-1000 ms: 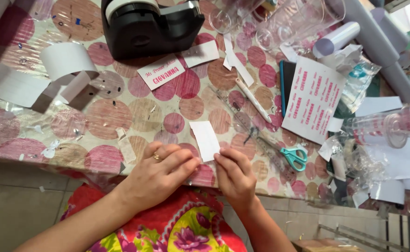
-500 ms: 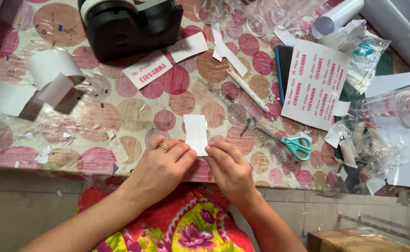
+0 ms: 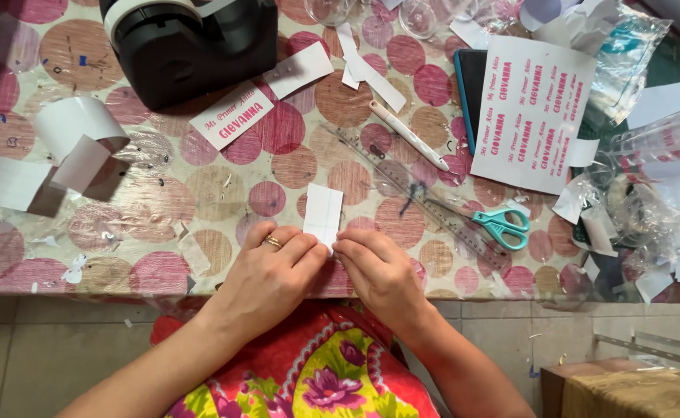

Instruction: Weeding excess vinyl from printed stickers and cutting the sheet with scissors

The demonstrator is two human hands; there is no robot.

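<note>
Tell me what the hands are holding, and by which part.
Both the left hand and right hand pinch a small white paper strip by its near end, at the table's edge.

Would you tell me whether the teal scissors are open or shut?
Shut: the teal scissors lie flat, blades together, beside the clear ruler.

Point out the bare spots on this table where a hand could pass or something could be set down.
Free: the tablecloth between the white slip, the curled paper and the black dispenser; also the near edge beside the left hand. Crowded: right side, around the scissors, ruler and plastic wrappers.
</note>
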